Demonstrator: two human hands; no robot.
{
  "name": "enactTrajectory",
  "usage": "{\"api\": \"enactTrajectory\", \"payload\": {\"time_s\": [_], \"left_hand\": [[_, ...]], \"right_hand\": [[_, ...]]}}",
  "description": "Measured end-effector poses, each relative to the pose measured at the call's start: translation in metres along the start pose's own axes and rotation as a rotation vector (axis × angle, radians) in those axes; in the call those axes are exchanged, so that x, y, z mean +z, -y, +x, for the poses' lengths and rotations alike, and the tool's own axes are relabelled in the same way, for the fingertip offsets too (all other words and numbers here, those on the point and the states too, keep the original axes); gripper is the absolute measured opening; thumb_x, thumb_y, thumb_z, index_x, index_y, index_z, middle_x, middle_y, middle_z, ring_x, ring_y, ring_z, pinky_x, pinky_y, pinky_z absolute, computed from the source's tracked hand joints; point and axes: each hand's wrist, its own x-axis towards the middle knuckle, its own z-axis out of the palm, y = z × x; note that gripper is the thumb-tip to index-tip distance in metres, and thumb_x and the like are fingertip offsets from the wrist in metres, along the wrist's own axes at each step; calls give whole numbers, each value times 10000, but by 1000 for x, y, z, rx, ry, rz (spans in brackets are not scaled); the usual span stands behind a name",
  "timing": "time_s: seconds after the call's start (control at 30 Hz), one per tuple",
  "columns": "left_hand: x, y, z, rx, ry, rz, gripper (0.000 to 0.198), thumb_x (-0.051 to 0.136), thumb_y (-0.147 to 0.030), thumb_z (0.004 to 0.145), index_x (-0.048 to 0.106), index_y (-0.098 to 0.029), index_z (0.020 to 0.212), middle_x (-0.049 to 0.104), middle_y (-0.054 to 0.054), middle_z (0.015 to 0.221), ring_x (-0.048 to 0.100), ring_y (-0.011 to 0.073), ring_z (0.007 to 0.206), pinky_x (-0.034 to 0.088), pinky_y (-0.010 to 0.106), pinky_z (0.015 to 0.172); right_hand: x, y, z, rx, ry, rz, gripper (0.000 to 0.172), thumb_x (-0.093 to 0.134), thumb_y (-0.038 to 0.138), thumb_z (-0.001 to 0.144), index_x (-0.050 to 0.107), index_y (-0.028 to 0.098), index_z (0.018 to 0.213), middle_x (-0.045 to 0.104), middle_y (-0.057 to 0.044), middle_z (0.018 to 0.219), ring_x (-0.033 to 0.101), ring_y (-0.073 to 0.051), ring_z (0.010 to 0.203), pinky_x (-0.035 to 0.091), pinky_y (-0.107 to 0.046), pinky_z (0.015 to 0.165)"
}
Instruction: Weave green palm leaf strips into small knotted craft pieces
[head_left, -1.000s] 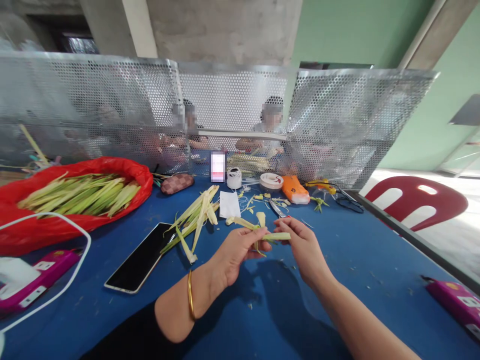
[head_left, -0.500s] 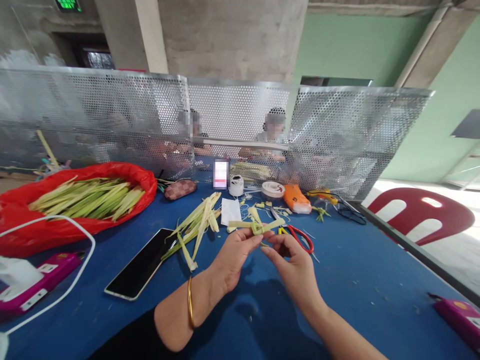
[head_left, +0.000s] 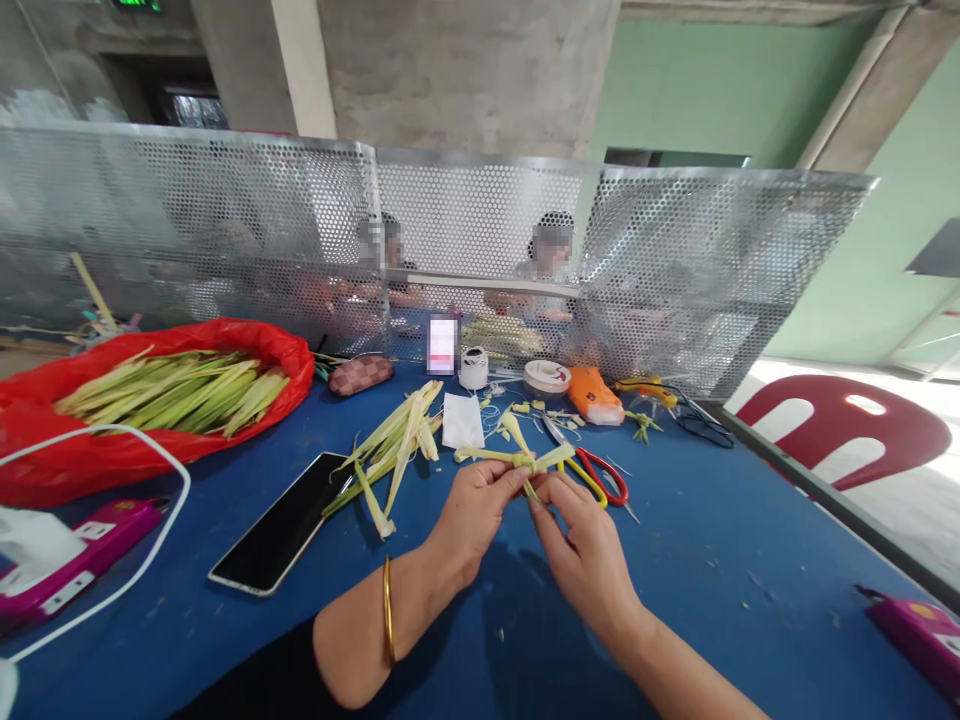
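Observation:
Between my hands is a small knot of folded pale green leaf strips, with loose ends sticking out left, right, up and down. My left hand pinches its left side between thumb and fingers. On the lower strip end, my right hand is closed, thumb against fingers. Just beyond my right hand lie scissors with red and yellow handles. A loose bunch of leaf strips rests left of my hands, its lower tips over a dark phone.
A red bag full of leaf strips stands at the left, near a purple power strip with a white cable. Farther back are a thread spool, a tape roll and an orange packet. Two people sit behind a perforated metal screen.
The knot has tilted and looks tighter. My right hand has shifted slightly down and closed on the lower strip end; more of the scissors' yellow handle shows.

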Motion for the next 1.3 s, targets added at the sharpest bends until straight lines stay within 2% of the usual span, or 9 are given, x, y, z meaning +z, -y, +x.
{"api": "enactTrajectory", "payload": {"time_s": [0.23, 0.4, 0.53, 0.67, 0.83, 0.9, 1.03, 1.2, 1.3], "left_hand": [[2, -4, -1, 14, 29, -27, 318, 833, -278, 600, 752, -151, 880, 756, 69, 889, 671, 215, 939, 415, 362, 1005], [1, -1, -1, 9, -96, -83, 291, 816, -247, 616, 740, -148, 878, 759, 65, 865, 679, 221, 934, 430, 371, 992], [1, 0, -1, -11, -158, -182, 315, 828, -222, 595, 725, -140, 881, 758, 60, 843, 695, 204, 852, 462, 357, 955], [1, -1, -1, -20, -154, -222, 319, 828, -235, 598, 724, -138, 883, 751, 60, 820, 690, 189, 808, 488, 335, 899], [-1, 1, -1, -54, -122, -162, 278, 815, -304, 634, 731, -135, 838, 730, 52, 755, 659, 157, 758, 485, 287, 817], [0, 3, -1, -56, -97, -160, 275, 825, -290, 617, 733, -130, 821, 722, 49, 746, 644, 146, 743, 479, 259, 762], [3, 4, -3, -62, -105, -202, 299, 845, -282, 574, 736, -115, 797, 701, 47, 714, 606, 125, 695, 445, 214, 635], [4, 3, -4, -117, -165, -268, 355, 873, -252, 509, 734, -117, 806, 704, 53, 707, 611, 136, 693, 448, 223, 640], [1, -1, -2, -105, -164, -258, 339, 852, -274, 554, 725, -126, 832, 705, 50, 700, 614, 137, 682, 462, 242, 671]], "right_hand": [[2, -1, -2, 51, -22, 139, 242, 427, 240, 950, 405, 233, 710, 550, -29, 823, 536, -183, 797, 426, -303, 729], [2, -2, -2, 23, 31, 178, 225, 424, 196, 938, 404, 228, 716, 567, -46, 920, 550, -188, 911, 437, -314, 812], [0, 1, -2, -32, 54, 184, 212, 423, 167, 927, 415, 225, 723, 574, -56, 996, 551, -189, 973, 433, -316, 860], [0, 3, -3, -61, 59, 101, 206, 415, 194, 936, 438, 227, 733, 585, -56, 922, 560, -202, 904, 441, -319, 801], [8, -4, -5, 113, 18, 23, 147, 496, 314, 924, 527, 226, 811, 611, -35, 801, 575, -205, 756, 431, -300, 671], [10, -6, -5, 144, 21, 49, 200, 497, 354, 929, 550, 219, 791, 619, -37, 782, 582, -206, 752, 431, -298, 671], [9, -3, -3, 58, 38, 89, 334, 405, 306, 973, 537, 208, 682, 596, -33, 745, 567, -182, 740, 423, -293, 704], [5, 3, -2, -36, 59, 105, 338, 420, 270, 950, 506, 201, 630, 562, -33, 743, 538, -177, 748, 409, -314, 755], [3, -2, 2, 135, 67, 228, 347, 448, 378, 936, 552, 201, 656, 565, -34, 727, 540, -186, 724, 414, -315, 698]]}}
